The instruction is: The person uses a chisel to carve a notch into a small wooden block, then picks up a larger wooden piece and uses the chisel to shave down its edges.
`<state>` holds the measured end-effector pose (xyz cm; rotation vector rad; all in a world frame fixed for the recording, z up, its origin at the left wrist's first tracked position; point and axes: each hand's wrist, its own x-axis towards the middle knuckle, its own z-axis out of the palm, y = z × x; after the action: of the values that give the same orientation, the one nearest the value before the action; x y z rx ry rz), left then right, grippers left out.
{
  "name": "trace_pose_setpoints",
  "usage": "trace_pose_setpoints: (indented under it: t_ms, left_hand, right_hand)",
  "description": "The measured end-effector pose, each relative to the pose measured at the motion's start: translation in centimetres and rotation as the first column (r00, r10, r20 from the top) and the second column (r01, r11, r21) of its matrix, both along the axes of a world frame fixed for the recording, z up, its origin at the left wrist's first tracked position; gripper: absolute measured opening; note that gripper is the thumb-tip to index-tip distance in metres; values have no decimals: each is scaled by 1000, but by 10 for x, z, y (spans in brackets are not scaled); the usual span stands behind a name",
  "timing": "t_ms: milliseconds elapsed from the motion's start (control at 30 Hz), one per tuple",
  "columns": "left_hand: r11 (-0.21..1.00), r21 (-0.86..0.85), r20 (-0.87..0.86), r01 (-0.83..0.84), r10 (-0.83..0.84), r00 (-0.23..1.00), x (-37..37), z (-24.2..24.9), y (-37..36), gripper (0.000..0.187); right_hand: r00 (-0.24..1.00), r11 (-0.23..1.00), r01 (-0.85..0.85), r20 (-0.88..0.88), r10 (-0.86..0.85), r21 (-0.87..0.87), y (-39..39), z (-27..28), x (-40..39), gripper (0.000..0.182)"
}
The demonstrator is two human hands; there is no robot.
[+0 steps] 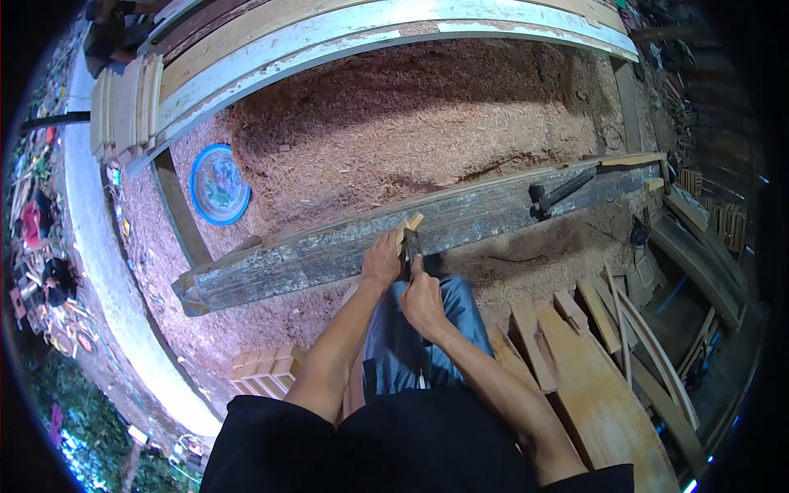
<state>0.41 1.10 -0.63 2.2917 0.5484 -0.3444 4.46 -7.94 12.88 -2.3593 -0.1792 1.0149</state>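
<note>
Head camera gives me, at my distant post, 1 view with 2 hands near each other. The left hand (381, 261) has its fingers curled closed around a small wood piece (414, 221); the pale end stands out just past these fingers, on their far side, and the rest is mostly hidden by them. The right hand (423, 304) is closed on a dark tool (412, 243), with 1 digit stretched along it; the fingers cover its lower part, so I cannot tell its exact kind. I judge the small wood piece to be light and stiff, not slippery, but its thin edges could splinter under strong pressure. A good hold is on its sides, below the pale end, where the left fingers are. The dark tool I expect to be hard and heavier. It is just beside the left fingertips, to their right, and beyond the right fingers. Past the fingers of both hands is a long beam (288, 264); well to their right, a hammer (569, 189) rests on it.
</note>
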Motion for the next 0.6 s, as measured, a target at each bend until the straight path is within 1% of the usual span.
trace_pose_setpoints:
  t_ms: [67,100,167,267,300,367,400,467,500,533,600]
  left_hand:
    - [999,39,40,-17,15,999,2,5,-1,38]
    - [999,45,40,-12,11,999,-1,2,-2,38]
    - [997,74,75,-12,6,997,-3,-3,-2,37]
    - [994,109,108,-17,5,994,-4,-6,-4,32]
    - [993,117,108,-7,-6,994,-4,-8,-4,32]
    - [994,96,116,-44,32,993,-4,-12,-4,37]
    - [994,106,115,-31,19,993,-5,-12,-3,37]
    - [993,112,140,-42,26,990,-2,-11,-3,32]
    - [993,115,142,-29,13,990,-2,-8,-4,32]
    - [992,119,146,-43,25,989,-1,-5,-4,30]
    - [991,124,154,-39,20,988,1,0,-5,28]
  right_hand:
    - [1000,1000,-25,13,25,-4,-4,-9,-12,57]
    - [1000,1000,-20,13,20,2,-6,-13,-18,57]
    - [995,999,-24,94,21,24,-8,-21,-30,59]
    - [992,998,-59,113,56,25,-17,-27,-32,62]
    - [993,998,-49,114,45,34,-21,-23,-29,62]
    - [991,983,131,-55,-125,129,-32,-1,-18,69]
    - [989,980,144,-57,-137,138,-37,8,-15,69]
    - [981,978,94,-184,-60,185,-49,19,-13,71]
    - [996,984,78,-53,-70,158,-48,17,-18,62]
    - [995,983,89,-49,-83,160,-52,18,-21,62]
    - [959,967,234,-186,-214,97,-53,28,-22,53]
